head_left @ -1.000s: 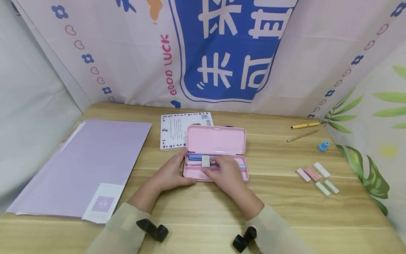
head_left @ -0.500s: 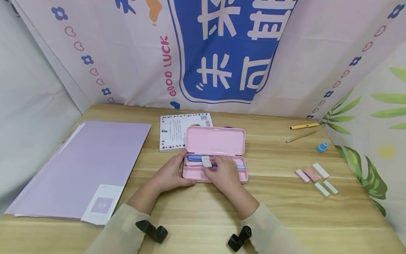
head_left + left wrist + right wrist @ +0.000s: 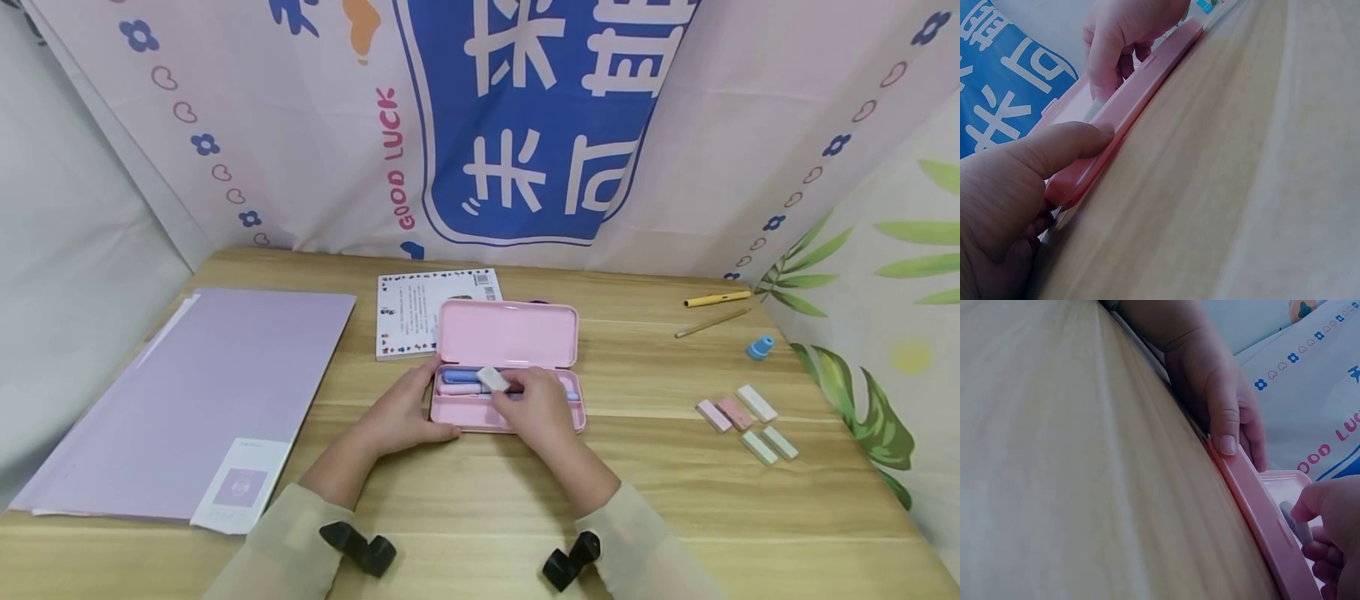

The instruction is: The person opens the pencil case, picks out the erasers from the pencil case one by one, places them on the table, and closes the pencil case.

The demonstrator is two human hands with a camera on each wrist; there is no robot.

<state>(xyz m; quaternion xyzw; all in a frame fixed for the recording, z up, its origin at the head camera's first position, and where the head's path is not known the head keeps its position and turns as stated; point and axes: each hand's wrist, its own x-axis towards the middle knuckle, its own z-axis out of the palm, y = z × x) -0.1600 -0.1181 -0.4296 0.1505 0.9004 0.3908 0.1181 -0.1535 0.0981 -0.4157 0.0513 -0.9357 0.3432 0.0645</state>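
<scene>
A pink pencil case (image 3: 508, 323) lies with its lid raised in the middle of the table. Its back compartment holds a blue pen (image 3: 459, 377) and a pale pink pen (image 3: 457, 389); the front compartment's left part shows bare. My right hand (image 3: 542, 404) pinches a whitish eraser (image 3: 492, 380) between thumb and fingers, above the pens. The eraser is tilted, also seen in the right wrist view beyond the case wall (image 3: 1266, 519). My left hand (image 3: 405, 410) grips the case's left end, thumb (image 3: 1079, 145) on the front edge; some of its fingers are hidden.
Behind the case lies a white book (image 3: 405, 317), partly covered by the lid. A large lilac folder (image 3: 232, 375) is at left. To the right are several erasers (image 3: 735, 412), a small blue object (image 3: 760, 348), a pencil (image 3: 712, 323) and a yellow pen (image 3: 717, 299).
The eraser in my right hand has turned from nearly upright to slanting, with slight motion of that hand. My left hand keeps its place at the case.
</scene>
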